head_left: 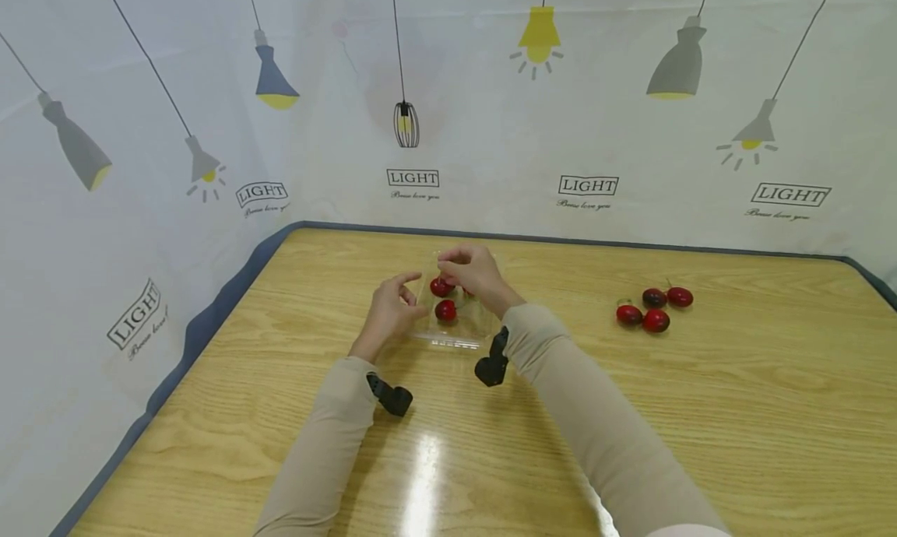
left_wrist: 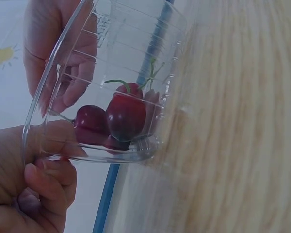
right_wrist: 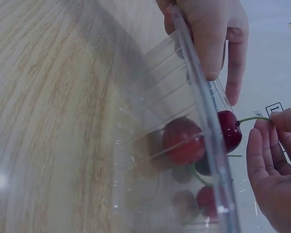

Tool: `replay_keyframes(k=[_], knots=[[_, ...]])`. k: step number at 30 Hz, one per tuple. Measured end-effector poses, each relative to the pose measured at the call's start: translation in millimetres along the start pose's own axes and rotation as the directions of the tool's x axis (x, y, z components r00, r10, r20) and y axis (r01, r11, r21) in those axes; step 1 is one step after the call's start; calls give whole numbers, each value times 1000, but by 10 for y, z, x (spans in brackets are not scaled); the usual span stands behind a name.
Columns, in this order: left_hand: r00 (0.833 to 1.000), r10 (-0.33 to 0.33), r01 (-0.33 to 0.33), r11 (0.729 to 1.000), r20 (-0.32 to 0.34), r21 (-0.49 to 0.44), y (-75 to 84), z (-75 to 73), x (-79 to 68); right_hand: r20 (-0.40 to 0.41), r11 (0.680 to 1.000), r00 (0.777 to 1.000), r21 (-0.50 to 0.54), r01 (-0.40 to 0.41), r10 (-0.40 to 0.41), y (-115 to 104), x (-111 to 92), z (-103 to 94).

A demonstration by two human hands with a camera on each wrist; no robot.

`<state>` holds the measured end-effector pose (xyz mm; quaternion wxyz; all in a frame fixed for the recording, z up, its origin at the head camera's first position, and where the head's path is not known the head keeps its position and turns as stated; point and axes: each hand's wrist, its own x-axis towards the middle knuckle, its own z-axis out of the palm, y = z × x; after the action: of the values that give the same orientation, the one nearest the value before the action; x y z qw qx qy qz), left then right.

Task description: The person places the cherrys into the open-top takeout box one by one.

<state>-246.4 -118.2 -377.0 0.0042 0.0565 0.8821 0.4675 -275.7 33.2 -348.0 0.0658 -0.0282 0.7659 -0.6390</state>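
Observation:
A clear plastic box (head_left: 455, 342) stands on the table with a few red cherries (head_left: 445, 310) inside. My left hand (head_left: 388, 311) is at the box's left side; in the left wrist view its thumb lies over the rim with the other fingers curled outside, gripping the wall. My right hand (head_left: 476, 272) reaches over the far part of the box. Between thumb and forefinger it pinches the green stem (right_wrist: 254, 118) of a dark red cherry (right_wrist: 229, 130), which hangs at the rim. The other cherries in the box are partly seen through the plastic.
Several more cherries (head_left: 656, 320) lie in a group on the wooden table (head_left: 736, 412) to the right. A white cloth backdrop (head_left: 476, 132) printed with lamps rises along the back and left edges. Black wrist cameras (head_left: 493, 363) sit below both hands.

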Motion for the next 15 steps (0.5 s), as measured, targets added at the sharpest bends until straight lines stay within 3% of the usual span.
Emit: replay_keyframes(k=[15], knots=[[1000, 11, -11, 1000, -3, 5, -10, 3, 16, 18, 1000, 1000, 14, -8, 8, 46, -8, 4]])
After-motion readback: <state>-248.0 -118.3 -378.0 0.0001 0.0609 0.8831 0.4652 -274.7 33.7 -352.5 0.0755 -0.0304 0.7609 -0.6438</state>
